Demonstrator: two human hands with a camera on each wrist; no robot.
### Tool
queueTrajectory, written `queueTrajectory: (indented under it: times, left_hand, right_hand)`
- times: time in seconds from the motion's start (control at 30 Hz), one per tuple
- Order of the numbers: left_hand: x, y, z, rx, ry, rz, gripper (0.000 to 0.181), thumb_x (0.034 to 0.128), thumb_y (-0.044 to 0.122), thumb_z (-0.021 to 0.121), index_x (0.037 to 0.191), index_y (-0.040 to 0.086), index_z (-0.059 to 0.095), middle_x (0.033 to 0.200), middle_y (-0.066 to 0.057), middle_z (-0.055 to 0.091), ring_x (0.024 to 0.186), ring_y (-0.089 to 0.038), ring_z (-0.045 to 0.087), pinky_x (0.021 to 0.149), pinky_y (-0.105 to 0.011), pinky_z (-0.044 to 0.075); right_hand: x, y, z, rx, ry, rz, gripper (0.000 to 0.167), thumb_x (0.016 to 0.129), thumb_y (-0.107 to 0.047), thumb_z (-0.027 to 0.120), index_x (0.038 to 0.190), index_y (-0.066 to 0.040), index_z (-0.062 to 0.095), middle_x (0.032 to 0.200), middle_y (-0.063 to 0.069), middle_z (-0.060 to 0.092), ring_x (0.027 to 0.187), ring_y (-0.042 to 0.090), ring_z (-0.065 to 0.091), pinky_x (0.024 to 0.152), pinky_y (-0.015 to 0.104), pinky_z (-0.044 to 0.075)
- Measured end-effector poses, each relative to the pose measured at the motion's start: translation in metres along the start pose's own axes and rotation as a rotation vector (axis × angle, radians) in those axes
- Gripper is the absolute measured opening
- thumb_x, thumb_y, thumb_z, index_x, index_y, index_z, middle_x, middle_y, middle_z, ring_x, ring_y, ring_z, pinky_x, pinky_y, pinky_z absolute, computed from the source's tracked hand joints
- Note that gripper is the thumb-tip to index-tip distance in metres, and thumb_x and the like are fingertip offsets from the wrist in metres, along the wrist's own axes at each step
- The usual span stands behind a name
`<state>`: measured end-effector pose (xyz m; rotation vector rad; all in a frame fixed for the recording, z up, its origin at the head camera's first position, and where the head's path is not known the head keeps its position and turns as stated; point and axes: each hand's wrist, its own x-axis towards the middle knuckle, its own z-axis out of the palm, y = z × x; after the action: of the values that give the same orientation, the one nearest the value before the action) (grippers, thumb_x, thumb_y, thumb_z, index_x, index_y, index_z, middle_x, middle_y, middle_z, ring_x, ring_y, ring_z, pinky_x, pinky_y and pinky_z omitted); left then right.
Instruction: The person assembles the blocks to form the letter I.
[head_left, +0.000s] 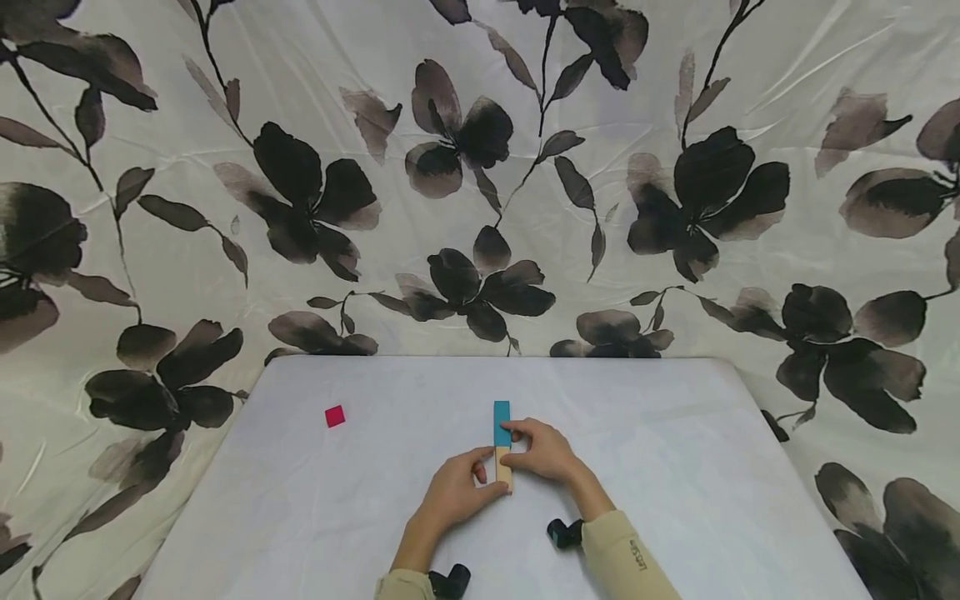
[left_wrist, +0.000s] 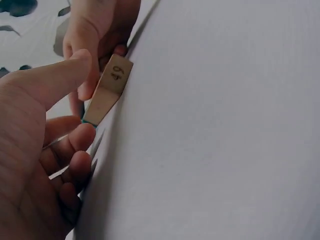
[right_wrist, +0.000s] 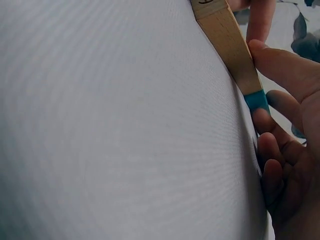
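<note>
A plain wooden block (head_left: 504,473) lies on the white table, end to end with a blue block (head_left: 502,410); I cannot tell whether they are joined. Dark marks like "49" show on the wooden block's near face (left_wrist: 118,74) in the left wrist view. My left hand (head_left: 459,490) holds the wooden block from the left, thumb at its near end and a fingertip by the seam. From the right, my right hand (head_left: 549,450) has its thumb on the wooden block and a fingertip on the blue one, whose far part is bare.
A small red square (head_left: 334,416) lies at the left of the table. Behind the table's far edge (head_left: 450,357) hangs a white cloth (head_left: 420,225) with dark flowers. Black devices (head_left: 564,533) sit at both wrists, beside beige sleeves.
</note>
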<state>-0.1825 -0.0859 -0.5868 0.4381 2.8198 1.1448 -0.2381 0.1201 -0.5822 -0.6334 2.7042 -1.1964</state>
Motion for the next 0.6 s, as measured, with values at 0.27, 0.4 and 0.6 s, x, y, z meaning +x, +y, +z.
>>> queueTrajectory:
  times: [0.27, 0.4, 0.6]
  left_hand:
    - [-0.007, -0.019, -0.02, -0.034, 0.091, 0.041, 0.038, 0.0877, 0.031, 0.073, 0.121, 0.013, 0.068, 0.072, 0.013, 0.054, 0.053, -0.004, 0.043, 0.048, -0.024, 0.037]
    - [-0.012, -0.034, -0.032, -0.001, 0.139, 0.028, 0.029, 0.0876, 0.024, 0.073, 0.115, 0.014, 0.07, 0.071, 0.013, 0.052, 0.055, -0.004, 0.044, 0.05, -0.024, 0.039]
    - [-0.021, -0.051, -0.05, 0.023, 0.144, -0.003, 0.025, 0.0876, 0.021, 0.073, 0.113, 0.016, 0.071, 0.07, 0.013, 0.052, 0.057, -0.005, 0.044, 0.052, -0.025, 0.039]
  right_hand:
    - [-0.001, -0.003, 0.0, 0.008, -0.007, 0.002, 0.058, 0.078, -0.037, 0.081, 0.13, -0.016, 0.063, 0.096, -0.006, 0.059, 0.069, 0.01, 0.046, 0.061, 0.027, 0.038]
    - [-0.001, -0.003, 0.0, 0.005, -0.012, 0.011, 0.058, 0.078, -0.038, 0.081, 0.13, -0.017, 0.064, 0.096, -0.007, 0.058, 0.07, 0.01, 0.046, 0.062, 0.027, 0.038]
    - [-0.002, -0.003, 0.0, 0.006, -0.014, 0.015, 0.057, 0.078, -0.036, 0.081, 0.13, -0.017, 0.064, 0.096, -0.008, 0.058, 0.07, 0.01, 0.046, 0.062, 0.027, 0.038]
